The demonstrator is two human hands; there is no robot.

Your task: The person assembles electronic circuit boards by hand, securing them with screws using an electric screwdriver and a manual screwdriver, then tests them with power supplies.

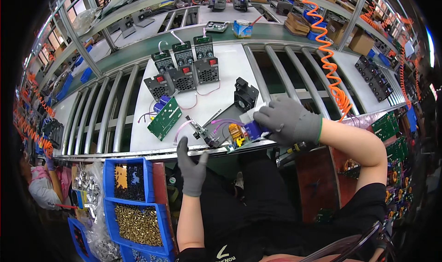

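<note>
My right hand (291, 120), in a grey glove, grips a circuit board with components by its blue capacitors (252, 129). A yellow coil (236, 134) and purple wires stick out at its left end, over the table's front edge. My left hand (191, 172), also gloved, is held below that edge with thumb and fingers apart and nothing in it. Between the hands, a metal bracket with a small board (201, 132) lies on the table. Behind it stands a black fan (245, 95) beside a dark flat panel (226, 116). A green circuit board (165, 119) leans to the left.
Black perforated housings with red switches (207, 70) stand in a group on the white board (143, 135). Metal rollers (99, 117) flank it. An orange coiled hose (328, 64) hangs at right. Blue bins hold brass standoffs (138, 225) and black screws (135, 179). Another person (43, 188) is at far left.
</note>
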